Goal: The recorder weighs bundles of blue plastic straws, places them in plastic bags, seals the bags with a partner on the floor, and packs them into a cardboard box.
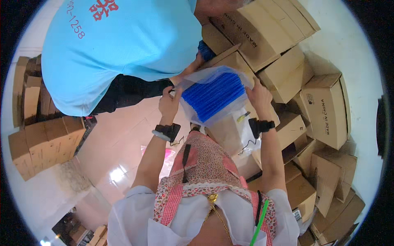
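A clear plastic bag (217, 96) filled with bright blue ridged pieces is held up in front of me. My left hand (170, 102) grips its left edge and my right hand (259, 97) grips its right edge. Each wrist carries a black strap device. A co-worker in a light blue shirt (123, 45) bends over just beyond the bag, and that person's hand (193, 67) touches the bag's top left corner. Below the bag hangs my floral apron with pink gingham trim (205, 164).
Stacked brown cardboard boxes (324, 110) fill the right side, from top to bottom. More cartons (41, 139) stand at the left. Glossy pinkish floor tiles (119, 143) lie below left, with a pink item near my left arm.
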Tool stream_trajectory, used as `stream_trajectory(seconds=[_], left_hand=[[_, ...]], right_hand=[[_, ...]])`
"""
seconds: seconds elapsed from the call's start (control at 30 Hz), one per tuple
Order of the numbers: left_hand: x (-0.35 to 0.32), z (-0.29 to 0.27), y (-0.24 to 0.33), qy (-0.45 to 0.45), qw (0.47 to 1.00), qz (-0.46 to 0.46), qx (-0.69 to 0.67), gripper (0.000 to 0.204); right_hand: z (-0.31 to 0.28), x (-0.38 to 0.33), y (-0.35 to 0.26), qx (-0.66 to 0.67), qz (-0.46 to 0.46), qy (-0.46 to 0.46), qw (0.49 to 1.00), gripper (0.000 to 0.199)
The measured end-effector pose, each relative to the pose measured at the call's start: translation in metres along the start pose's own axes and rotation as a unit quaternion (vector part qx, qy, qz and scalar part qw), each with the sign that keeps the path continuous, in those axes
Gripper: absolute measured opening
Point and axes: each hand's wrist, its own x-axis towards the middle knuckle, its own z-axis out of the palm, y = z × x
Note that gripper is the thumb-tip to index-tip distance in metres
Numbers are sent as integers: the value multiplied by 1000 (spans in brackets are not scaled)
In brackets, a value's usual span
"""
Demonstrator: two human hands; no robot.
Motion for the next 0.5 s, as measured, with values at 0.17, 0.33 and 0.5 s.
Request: stream_trajectory(seconds=[0.17,0.33,0.5], left_hand=[[-34,9,-19,11,992,-129,6,71],[-62,0,-7,-173,938,-295,-57,59],[-69,-12,-13,-291,938,-188,-21,37]], right_hand=[[-8,60,-37,-82,-163,65,981,55],[37,114,-46,-140,-225,38,963,40],[29,144,-61,-167,-91,-48,981,23]])
